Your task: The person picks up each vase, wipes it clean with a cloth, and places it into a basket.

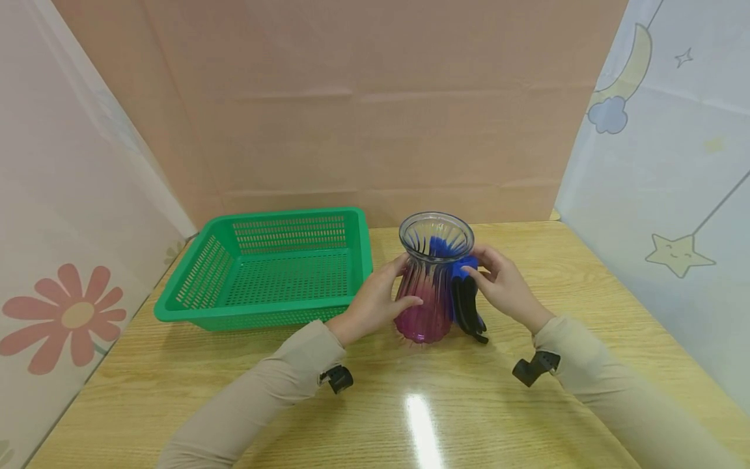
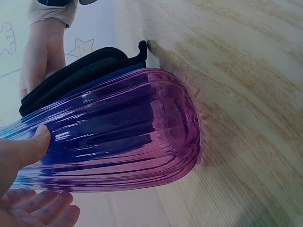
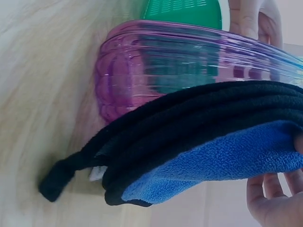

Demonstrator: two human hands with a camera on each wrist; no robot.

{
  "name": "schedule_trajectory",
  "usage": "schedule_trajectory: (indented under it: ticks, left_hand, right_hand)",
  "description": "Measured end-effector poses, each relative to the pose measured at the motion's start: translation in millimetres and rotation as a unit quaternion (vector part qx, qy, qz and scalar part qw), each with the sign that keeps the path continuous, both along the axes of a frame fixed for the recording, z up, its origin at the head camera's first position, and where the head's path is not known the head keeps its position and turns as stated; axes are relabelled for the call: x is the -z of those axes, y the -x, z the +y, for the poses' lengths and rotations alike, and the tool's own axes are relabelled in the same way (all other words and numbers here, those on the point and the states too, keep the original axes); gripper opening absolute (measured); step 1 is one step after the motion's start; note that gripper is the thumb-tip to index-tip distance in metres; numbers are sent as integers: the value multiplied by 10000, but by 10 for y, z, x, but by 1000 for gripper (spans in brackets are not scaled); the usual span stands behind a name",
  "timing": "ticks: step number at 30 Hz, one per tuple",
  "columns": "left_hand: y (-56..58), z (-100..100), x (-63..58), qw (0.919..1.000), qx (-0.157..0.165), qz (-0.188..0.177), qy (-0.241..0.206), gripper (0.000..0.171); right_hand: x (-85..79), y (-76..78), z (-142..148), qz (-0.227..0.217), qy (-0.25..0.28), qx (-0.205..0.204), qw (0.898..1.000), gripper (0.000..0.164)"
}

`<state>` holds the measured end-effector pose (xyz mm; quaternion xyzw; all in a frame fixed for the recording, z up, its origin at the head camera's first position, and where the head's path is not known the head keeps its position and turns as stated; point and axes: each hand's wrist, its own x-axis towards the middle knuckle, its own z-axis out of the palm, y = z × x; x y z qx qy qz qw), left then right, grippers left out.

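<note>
A ribbed glass vase [image 1: 424, 306], clear at its flared rim and pink-purple toward the base, stands upright on the table. My left hand [image 1: 375, 299] holds its left side, thumb across the front and fingers behind; the left wrist view shows the thumb [image 2: 42, 135] on the ribs. On the vase's right, my right hand [image 1: 504, 283] pinches the top of a folded blue cloth [image 3: 222, 151] with black edging. The cloth hangs close beside the glass, its black loop [image 3: 57, 179] low by the tabletop. Blue shows through the vase wall.
A green plastic basket [image 1: 263, 309] with slotted walls and nothing in it sits to the left, near the left hand. The wooden table [image 1: 363, 404] ends at a plain backdrop [image 1: 363, 130] behind, with patterned sheets at both sides.
</note>
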<state>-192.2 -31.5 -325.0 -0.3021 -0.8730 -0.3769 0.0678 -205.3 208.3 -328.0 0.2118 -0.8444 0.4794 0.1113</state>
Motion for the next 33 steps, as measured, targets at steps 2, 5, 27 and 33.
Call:
schedule_trajectory:
  ticks: [2,5,27,33]
  left_hand:
    - [-2,1,-2,10000,-7,-20,-3,75]
    - [-4,1,0,10000,-6,-53,0,76]
    - [-10,-7,2,9998,24,-175,-46,77]
    - [7,-2,10,9998,22,-172,-24,77]
  right_hand:
    - [35,3,11,-85,-83,7,9999,28]
    - [93,7,30,-185,-242,29,9995,26]
    - [133,15,41,-132,-284,93,9995,24]
    - [85,10,31,-99,-154,72,9998,24]
